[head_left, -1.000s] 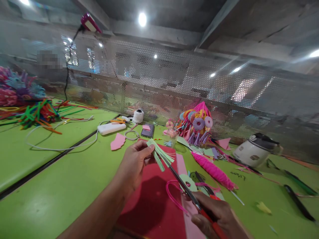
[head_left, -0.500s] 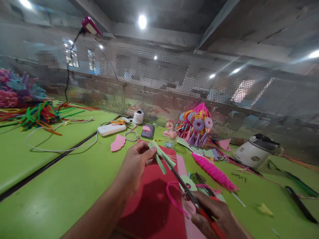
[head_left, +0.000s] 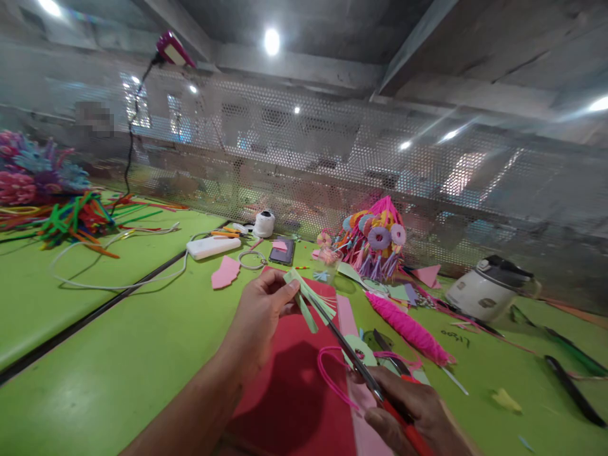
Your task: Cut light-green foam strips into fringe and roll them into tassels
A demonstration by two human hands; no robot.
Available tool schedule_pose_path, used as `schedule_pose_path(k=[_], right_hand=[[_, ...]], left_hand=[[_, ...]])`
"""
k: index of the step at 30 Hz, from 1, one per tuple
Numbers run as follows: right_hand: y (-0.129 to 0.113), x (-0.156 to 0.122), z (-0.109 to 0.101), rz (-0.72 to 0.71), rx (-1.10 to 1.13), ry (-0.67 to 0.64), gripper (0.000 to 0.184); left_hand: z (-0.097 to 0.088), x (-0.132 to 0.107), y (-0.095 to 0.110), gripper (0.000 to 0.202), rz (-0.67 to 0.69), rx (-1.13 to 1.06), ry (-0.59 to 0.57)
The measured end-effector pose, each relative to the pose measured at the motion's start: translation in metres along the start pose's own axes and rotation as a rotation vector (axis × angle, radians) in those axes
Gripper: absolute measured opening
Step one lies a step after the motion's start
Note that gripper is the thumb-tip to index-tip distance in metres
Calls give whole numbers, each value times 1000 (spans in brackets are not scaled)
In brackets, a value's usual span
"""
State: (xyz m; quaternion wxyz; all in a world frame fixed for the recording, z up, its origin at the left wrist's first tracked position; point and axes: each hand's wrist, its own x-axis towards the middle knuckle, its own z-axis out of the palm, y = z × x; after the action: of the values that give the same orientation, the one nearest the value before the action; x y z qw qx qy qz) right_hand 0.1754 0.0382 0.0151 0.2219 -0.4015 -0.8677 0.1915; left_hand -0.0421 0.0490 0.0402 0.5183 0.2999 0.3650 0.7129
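My left hand [head_left: 259,316] pinches a light green foam strip [head_left: 308,300] cut into fringes, held above a red foam sheet [head_left: 294,392]. My right hand [head_left: 413,415] grips red-handled scissors [head_left: 354,361], whose blades reach up into the green fringe. A pink cord loop [head_left: 327,373] lies under the blades on the red sheet.
On the green table [head_left: 118,354] lie a pink fuzzy stick [head_left: 408,326], a heap of coloured foam ornaments [head_left: 375,244], a white rice cooker [head_left: 489,291], a phone [head_left: 282,251], a white power strip [head_left: 213,246], pink scraps, and coloured sticks [head_left: 71,218] at far left. A mesh screen stands behind.
Hardly anything moved; the view has shifted slightly and the green strip with the scissors sits a little lower and to the right.
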Motion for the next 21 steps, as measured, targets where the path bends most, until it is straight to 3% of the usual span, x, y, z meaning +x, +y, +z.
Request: schedule_pose_path(k=[4, 21], right_hand=[[0, 0, -1, 22, 13, -60, 38], [-1, -2, -2, 35, -64, -15, 39]], left_hand=[[-1, 0, -1, 14, -8, -3, -4], [-1, 1, 0, 17, -4, 25, -19]])
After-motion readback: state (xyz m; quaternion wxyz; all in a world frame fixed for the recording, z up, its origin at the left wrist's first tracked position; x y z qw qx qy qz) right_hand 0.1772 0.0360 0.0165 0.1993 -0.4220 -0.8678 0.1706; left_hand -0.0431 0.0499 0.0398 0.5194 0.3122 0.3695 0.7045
